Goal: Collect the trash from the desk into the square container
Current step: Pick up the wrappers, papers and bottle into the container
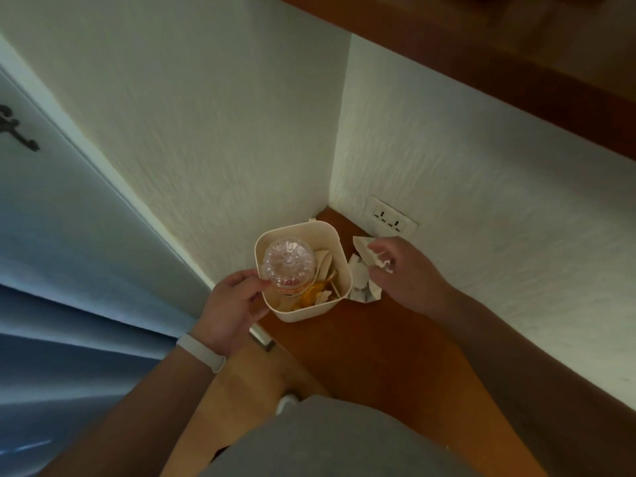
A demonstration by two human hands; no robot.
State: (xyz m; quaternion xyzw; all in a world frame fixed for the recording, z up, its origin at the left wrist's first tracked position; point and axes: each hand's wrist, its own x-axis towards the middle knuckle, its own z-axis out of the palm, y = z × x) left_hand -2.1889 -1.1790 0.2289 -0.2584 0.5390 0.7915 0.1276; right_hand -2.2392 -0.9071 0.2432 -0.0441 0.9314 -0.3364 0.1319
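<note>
**Down in the corner: one hand on the bin, paper in the other**

Low in the corner where two white textured walls meet, the square container (pixel 306 313) sits on the brown wooden floor (pixel 378 339), cream-coloured and open at the top. And it is already busy in there. A clear plastic bottle (pixel 288 261) stands base-up against the left side and fills most of that half. Orange scraps (pixel 311 292) and a fold of brownish paper (pixel 323 261) are tucked in beside it.

The left hand (pixel 230 304), with a white wristband (pixel 201 352) on its wrist, is at the container's near-left corner. Its thumb lies against the rim right by the bottle, and its fingers (pixel 253 313) are curled against the outer wall in a grip on the bin.

Over on the right, the right hand (pixel 402 273) hovers just beside the container's right wall, outside the rim. Its fingers are bunched and pinch crumpled white paper (pixel 363 249). More crumpled white and grey paper (pixel 361 287) shows directly below, touching or almost touching the container's wall. Whether it is one wad with the pinched piece, the view does not settle.

Behind the right hand, a double wall socket (pixel 394 218) sits low on the wall. A grey garment (pixel 344 442) fills the bottom of the view.
</note>
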